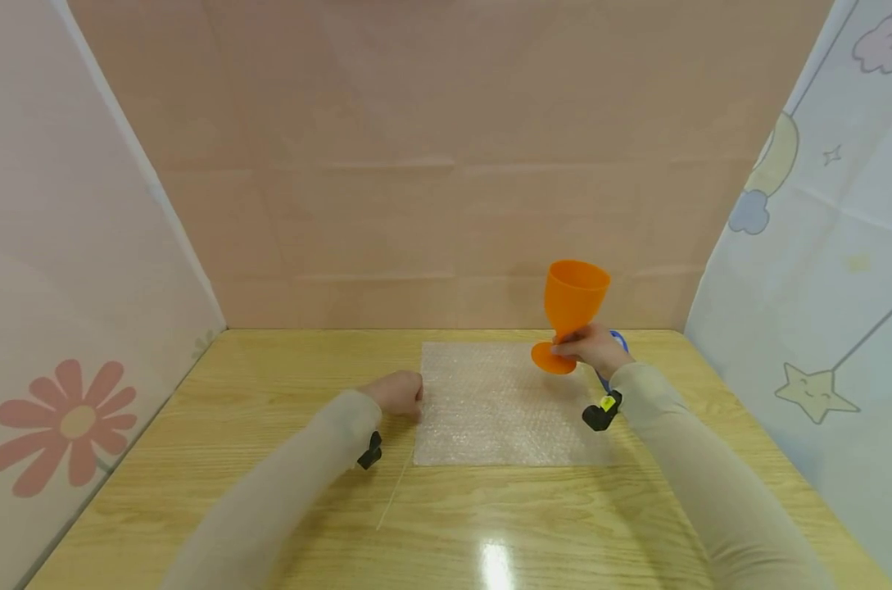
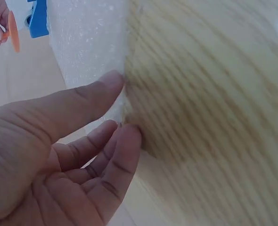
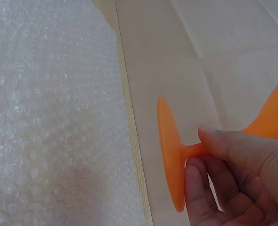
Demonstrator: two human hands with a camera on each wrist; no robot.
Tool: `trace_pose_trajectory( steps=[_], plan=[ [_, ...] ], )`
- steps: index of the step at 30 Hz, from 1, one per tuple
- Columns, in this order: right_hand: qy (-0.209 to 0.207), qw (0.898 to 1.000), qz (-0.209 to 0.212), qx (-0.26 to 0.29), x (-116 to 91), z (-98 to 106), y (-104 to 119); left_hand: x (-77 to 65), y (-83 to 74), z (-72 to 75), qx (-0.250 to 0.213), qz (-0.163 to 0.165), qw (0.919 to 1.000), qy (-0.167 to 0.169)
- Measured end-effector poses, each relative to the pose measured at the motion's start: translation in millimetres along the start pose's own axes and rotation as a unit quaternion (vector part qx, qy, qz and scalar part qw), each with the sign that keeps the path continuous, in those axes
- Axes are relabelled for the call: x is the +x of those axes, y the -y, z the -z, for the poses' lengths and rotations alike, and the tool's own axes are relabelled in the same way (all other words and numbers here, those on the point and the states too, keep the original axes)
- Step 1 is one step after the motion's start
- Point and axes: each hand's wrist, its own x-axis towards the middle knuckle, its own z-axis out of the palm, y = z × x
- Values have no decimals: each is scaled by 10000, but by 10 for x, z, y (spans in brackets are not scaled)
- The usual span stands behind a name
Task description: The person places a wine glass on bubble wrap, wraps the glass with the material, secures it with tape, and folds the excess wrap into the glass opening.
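My right hand (image 1: 593, 348) pinches the thin stem of an orange plastic goblet (image 1: 574, 295) between thumb and fingers. The goblet is held tilted, bowl up, and overlaps the back right part of a sheet of bubble wrap (image 1: 490, 410). In the right wrist view its round foot (image 3: 169, 155) stands out past my fingertips. At the sheet's left edge is my left hand (image 1: 400, 393), its fingers loosely curled. The left wrist view has the thumb (image 2: 111, 81) right at the wrap's edge, with a gap between it and the fingertips (image 2: 129, 134).
A blue object (image 1: 619, 340) on the right is partly hidden behind my right hand. A thin pale strip (image 1: 394, 496) lies on the wooden table (image 1: 305, 360) near my left wrist. Cloth panels (image 1: 379, 205) stand behind the table and along both sides.
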Motion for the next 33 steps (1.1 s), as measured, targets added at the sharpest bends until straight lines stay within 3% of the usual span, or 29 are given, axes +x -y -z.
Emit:
trace_pose_trajectory(
  steps=[4, 10, 16, 23, 28, 33],
  plan=[
    [-34, 10000, 41, -43, -19, 11, 11, -18, -31, 36, 33, 3, 10000, -40],
    [-63, 9999, 89, 22, -29, 18, 4, -50, -67, 77, -269, 44, 9992, -293],
    [-62, 9999, -69, 66, -51, 27, -16, 5, -52, -12, -261, 55, 9996, -122],
    [-99, 9999, -32, 92, -63, 33, -2, 58, -40, -49, -280, 133, 9993, -210],
    [75, 9996, 39, 276, -40, -42, 18, 60, -61, -36, -229, 206, 9994, -132],
    [499, 9982, -37, 328, -50, -245, 69, 62, -82, -37, -123, 231, 9995, -149]
  ],
)
